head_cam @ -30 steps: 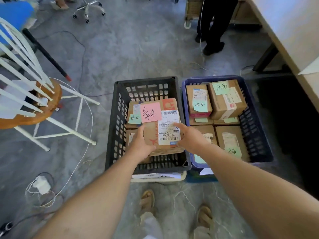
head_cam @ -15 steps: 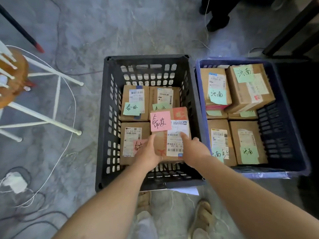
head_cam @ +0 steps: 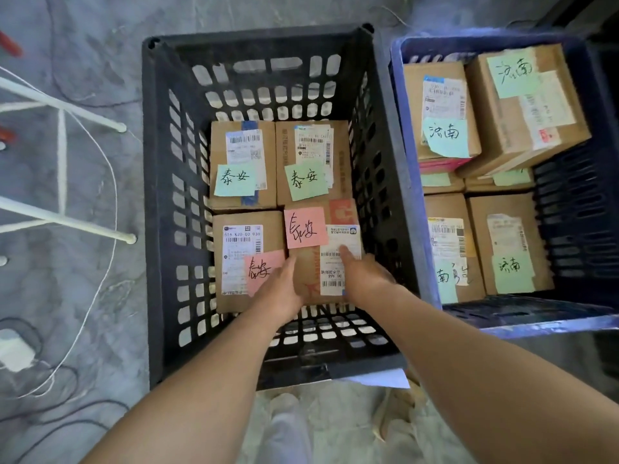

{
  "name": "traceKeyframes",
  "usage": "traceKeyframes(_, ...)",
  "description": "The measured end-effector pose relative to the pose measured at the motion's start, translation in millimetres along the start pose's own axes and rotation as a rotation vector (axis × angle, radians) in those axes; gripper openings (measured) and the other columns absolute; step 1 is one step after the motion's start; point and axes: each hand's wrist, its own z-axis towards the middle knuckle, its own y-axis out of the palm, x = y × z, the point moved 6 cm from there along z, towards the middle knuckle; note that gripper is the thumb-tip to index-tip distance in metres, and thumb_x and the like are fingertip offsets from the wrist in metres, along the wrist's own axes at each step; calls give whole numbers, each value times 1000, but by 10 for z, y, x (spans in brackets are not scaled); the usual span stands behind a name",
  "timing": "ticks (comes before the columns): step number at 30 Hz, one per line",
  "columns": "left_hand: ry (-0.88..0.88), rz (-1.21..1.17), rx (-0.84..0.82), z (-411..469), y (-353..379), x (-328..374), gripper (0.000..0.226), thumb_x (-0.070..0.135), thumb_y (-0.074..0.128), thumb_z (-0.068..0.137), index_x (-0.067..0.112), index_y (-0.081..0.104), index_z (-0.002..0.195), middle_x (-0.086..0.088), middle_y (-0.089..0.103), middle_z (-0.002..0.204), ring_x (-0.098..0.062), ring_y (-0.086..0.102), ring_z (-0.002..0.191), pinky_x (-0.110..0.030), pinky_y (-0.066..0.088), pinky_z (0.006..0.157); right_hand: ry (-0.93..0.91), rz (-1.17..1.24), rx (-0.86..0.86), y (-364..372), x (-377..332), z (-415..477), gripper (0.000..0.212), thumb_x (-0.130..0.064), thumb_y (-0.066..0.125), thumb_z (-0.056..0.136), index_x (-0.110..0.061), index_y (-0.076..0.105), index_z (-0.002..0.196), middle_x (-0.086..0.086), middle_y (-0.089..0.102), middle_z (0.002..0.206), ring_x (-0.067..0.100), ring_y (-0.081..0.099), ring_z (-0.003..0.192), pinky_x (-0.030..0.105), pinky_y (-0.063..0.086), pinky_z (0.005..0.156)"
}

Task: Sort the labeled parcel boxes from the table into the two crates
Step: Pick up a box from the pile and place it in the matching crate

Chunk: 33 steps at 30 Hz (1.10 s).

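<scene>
both thumbs lie on the lid, the other fingers hidden down the sides: left hand (head_cam: 279, 291) and right hand (head_cam: 363, 277) grip the brown parcel box (head_cam: 306, 266), forearms reaching down. pink-noted, white-labelled, it sits in the black crate (head_cam: 261, 40), near-right corner.

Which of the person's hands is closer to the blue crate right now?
Right. The right hand grips the right side of the parcel box inside the black crate, on the side toward the blue crate. The left hand grips the box's left side, farther from it.

Soft even daylight, wide-angle edge distortion.
</scene>
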Motion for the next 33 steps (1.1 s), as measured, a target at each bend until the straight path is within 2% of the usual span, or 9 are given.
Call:
traceKeyframes(1, -4, 12, -18, 22, 21, -4, 89, 15, 68, 85, 35, 13, 152, -4, 40, 145, -5, 43, 93, -14, 35, 68, 8, 29, -12, 40, 22, 48, 41, -35, 37, 101, -22, 38, 140, 12, 49, 128, 31, 51, 110, 29, 32, 75)
traceKeyframes(4, -19, 57, -61, 47, 29, -1, 88, 12, 64, 87, 35, 10, 153, -5, 27, 153, -14, 48, 111, -21, 40, 77, 64, 13, 47, -15, 33, 25, 42, -54, 35, 98, -20, 42, 121, 2, 57, 98, 18, 56, 73, 28, 40, 57)
traceKeyframes(5, -24, 76, -67, 35, 13, 9, 87, 13, 63, 88, 35, 9, 153, -4, 25, 154, -18, 48, 118, -22, 41, 78, 68, -5, 22, -18, 24, 9, 44, -55, 36, 97, -19, 41, 123, 2, 57, 98, 17, 56, 72, 29, 43, 57)
traceKeyframes(7, -17, 113, -53, -8, -61, 50, 85, 17, 64, 88, 34, 12, 153, -4, 24, 155, -23, 44, 127, -25, 39, 81, 60, -34, -43, -83, -40, -50, 42, -40, 44, 98, -21, 35, 134, 8, 52, 116, 22, 58, 89, 33, 52, 69)
traceKeyframes(10, 3, 148, -8, -125, -266, 175, 82, 22, 65, 86, 30, 18, 152, -3, 25, 154, -24, 40, 131, -32, 40, 91, 123, 100, -51, -300, -154, -260, 62, -8, 48, 91, -22, 23, 146, 17, 32, 137, 31, 54, 107, 38, 51, 85)
traceKeyframes(15, 59, 258, 90, -470, -726, 530, 76, 22, 61, 88, 27, 21, 152, -3, 30, 151, -24, 43, 127, -35, 44, 94, 112, 110, 88, -789, -317, -669, 64, 3, 47, 85, -16, 27, 143, 19, 25, 145, 32, 59, 101, 35, 46, 68)
traceKeyframes(19, 206, 396, 184, -853, -1123, 902, 70, 30, 59, 89, 24, 25, 151, -2, 28, 153, -25, 38, 132, -37, 43, 91, 100, 161, 206, -1160, -371, -1138, 66, 2, 47, 85, -19, 26, 144, 15, 33, 138, 31, 53, 108, 34, 43, 67)
traceKeyframes(25, 359, 613, 266, -1393, -1590, 1387, 76, 44, 54, 93, 22, 13, 153, -4, 5, 162, -30, 18, 144, -47, 26, 112, 191, 157, 398, -1697, -253, -1897, 59, -7, 51, 88, -18, 29, 142, 13, 37, 134, 32, 46, 118, 39, 44, 81)
traceKeyframes(33, 618, 709, 340, -1929, -1528, 2262, 78, 53, 45, 95, 22, 5, 154, -4, 0, 162, -25, 8, 148, -44, 12, 117, 352, 98, 550, -2028, 301, -2864, 61, -12, 55, 87, -21, 30, 142, 12, 38, 136, 32, 50, 113, 37, 46, 67)
